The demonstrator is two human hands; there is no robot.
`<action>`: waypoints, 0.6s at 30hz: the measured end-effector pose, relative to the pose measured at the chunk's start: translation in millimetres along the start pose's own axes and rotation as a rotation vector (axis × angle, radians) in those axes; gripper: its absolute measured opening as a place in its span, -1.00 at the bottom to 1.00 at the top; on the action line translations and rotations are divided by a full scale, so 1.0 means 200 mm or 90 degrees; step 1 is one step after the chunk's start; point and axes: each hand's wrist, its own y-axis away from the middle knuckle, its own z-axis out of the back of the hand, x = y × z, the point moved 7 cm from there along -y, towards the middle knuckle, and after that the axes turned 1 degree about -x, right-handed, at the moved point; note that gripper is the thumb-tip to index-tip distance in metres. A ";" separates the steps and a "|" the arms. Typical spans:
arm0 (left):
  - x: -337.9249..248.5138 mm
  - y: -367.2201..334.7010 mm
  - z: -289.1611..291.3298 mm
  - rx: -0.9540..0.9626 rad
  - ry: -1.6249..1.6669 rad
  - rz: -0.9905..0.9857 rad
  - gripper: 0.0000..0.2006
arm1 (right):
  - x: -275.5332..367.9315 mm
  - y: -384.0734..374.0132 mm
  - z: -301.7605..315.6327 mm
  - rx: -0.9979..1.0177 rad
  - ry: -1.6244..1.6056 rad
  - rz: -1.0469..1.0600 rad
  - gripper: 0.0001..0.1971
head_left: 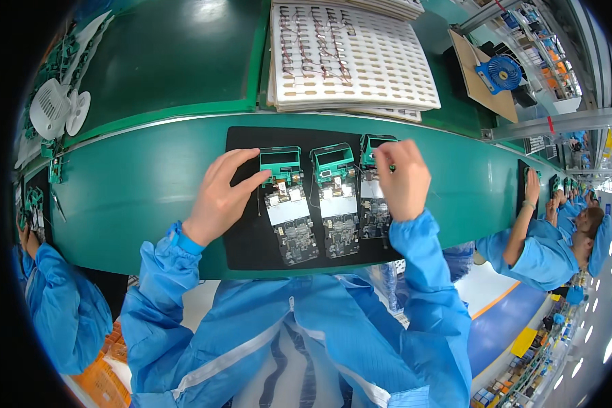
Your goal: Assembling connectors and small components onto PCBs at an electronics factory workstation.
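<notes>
Left hand [221,194] flat, fingers spread, palm down; right hand [402,178] curled, fingertips pinched; both forearms in blue sleeves.

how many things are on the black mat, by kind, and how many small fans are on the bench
green-framed circuit board assemblies: 3, on the black mat
white desk fan: 1
blue desk fan: 1
total: 5

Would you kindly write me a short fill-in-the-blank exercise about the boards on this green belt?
1. The black rectangular mat carries ____ green-framed circuit board assemblies.
2. The left hand touches the ____ assembly of the row.
3. The right hand rests over the ____ assembly.
4. The small round fan behind the belt is ____ in colour.

Missing words: three; leftmost; rightmost; blue
</notes>
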 end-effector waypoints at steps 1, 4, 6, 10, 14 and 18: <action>0.00 -0.02 0.00 0.011 0.004 -0.027 -0.54 | 0.03 0.03 -0.01 -0.009 0.022 0.010 -0.95; -0.01 -0.04 0.01 0.032 0.012 -0.070 -0.57 | 0.05 0.05 -0.03 -0.030 0.066 0.032 -0.91; -0.01 -0.05 0.01 0.042 0.017 -0.085 -0.58 | 0.09 0.05 -0.04 -0.042 0.124 0.074 -0.88; -0.02 -0.05 0.01 0.051 0.018 -0.120 -0.62 | 0.13 0.07 -0.07 -0.040 0.227 0.121 -0.81; -0.02 -0.07 0.01 0.038 0.017 -0.165 -0.68 | 0.09 0.08 -0.06 -0.071 0.167 0.068 -0.82; 0.00 -0.07 0.01 0.018 0.005 -0.208 -0.72 | -0.07 0.08 -0.10 -0.035 -0.013 -0.069 -0.84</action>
